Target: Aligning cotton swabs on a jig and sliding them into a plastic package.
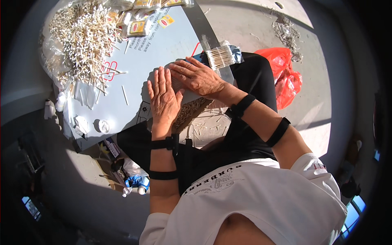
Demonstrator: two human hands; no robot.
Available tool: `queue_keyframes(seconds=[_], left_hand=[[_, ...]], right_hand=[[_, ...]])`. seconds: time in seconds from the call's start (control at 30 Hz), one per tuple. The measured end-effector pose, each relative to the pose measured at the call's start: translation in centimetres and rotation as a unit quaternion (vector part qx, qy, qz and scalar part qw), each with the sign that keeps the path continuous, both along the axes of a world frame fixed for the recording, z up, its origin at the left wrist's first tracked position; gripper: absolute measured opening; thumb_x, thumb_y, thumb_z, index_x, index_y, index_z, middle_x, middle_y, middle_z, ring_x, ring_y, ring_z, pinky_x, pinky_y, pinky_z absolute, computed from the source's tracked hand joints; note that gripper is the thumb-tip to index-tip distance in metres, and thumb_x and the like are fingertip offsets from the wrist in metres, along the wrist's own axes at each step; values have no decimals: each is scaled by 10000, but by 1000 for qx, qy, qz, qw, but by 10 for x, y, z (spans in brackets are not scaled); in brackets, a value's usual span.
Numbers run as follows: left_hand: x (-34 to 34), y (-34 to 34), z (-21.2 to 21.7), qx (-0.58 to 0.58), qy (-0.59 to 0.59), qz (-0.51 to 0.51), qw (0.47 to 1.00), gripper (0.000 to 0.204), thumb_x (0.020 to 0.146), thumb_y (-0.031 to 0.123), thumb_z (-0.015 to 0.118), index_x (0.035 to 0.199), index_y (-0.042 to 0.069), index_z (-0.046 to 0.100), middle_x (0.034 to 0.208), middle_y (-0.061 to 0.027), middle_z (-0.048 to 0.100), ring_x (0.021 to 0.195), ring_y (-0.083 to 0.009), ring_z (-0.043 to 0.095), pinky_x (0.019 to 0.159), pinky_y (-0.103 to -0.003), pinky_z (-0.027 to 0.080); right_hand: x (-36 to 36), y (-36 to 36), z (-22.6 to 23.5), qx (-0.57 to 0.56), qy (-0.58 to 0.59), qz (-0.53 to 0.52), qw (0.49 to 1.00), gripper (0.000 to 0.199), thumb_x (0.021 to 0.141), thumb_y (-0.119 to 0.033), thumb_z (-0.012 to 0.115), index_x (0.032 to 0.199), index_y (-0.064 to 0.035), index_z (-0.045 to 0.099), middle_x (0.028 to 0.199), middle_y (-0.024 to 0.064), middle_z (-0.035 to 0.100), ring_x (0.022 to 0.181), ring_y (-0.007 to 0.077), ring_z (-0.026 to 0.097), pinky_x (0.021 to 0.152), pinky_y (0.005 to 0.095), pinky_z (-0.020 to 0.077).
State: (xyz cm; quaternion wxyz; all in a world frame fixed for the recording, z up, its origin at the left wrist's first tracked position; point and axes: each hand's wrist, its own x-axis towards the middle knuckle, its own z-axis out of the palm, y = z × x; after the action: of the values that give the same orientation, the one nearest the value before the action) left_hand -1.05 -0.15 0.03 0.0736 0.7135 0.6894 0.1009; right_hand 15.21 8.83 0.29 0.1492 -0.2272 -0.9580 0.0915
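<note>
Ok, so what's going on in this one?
A person sits at a grey table of cotton swabs. Both hands are palm down near its edge, fingers out: the left hand upright in view, the right hand angled in beside it. What lies beneath them is mostly hidden. A neat row of swabs lies just past the right hand, and a big loose pile sits at the far left, with filled packs beside it.

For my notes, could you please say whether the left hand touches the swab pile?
Apart: the head view shows tabletop between the left hand and the swab pile.
</note>
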Motion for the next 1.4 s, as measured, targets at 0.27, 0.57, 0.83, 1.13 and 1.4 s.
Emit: queue_keyframes(seconds=[0.27, 0.57, 0.83, 1.13, 1.4], left_hand=[[6, 0, 2, -6, 27, 3, 1000, 750, 933, 395, 519, 1513, 40, 203, 1592, -118, 170, 1479, -267, 131, 1190, -488, 68], [12, -5, -3, -38, 57, 16, 998, 815, 953, 533, 403, 1523, 12, 142, 1604, -134, 94, 1491, -262, 45, 1189, -484, 30], [12, -3, 3, -36, 29, 8, 999, 816, 948, 497, 451, 1524, 14, 135, 1603, -115, 117, 1489, -274, 48, 1186, -490, 28], [11, -5, -4, -33, 63, 5, 997, 826, 934, 507, 492, 1500, -24, 207, 1607, -117, 107, 1492, -261, 47, 1186, -494, 34], [8, -5, 0, -14, 8, -14, 1000, 788, 942, 503, 470, 1499, -4, 239, 1603, -133, 122, 1490, -270, 55, 1181, -509, 30]], right_hand=[[2, -5, -11, 11, 11, -17, 1000, 603, 846, -298, 571, 1382, -40, 471, 1484, 100, 409, 1374, 258, 382, 1164, 436, 272], [3, -1, -6, -137, 160, -62, 976, 520, 754, -145, 699, 1249, -30, 588, 1341, 113, 552, 1284, 305, 470, 1068, 398, 419], [4, -2, -10, -15, 146, -9, 989, 466, 782, -130, 648, 1235, -27, 608, 1324, 114, 566, 1237, 300, 514, 1038, 399, 440], [4, 8, -17, -107, 159, -21, 981, 406, 797, -91, 620, 1202, -66, 644, 1297, 102, 584, 1171, 306, 528, 992, 386, 468], [2, 0, -14, -33, 139, -29, 989, 362, 813, -119, 631, 1161, -25, 658, 1247, 99, 612, 1122, 297, 540, 962, 367, 480]])
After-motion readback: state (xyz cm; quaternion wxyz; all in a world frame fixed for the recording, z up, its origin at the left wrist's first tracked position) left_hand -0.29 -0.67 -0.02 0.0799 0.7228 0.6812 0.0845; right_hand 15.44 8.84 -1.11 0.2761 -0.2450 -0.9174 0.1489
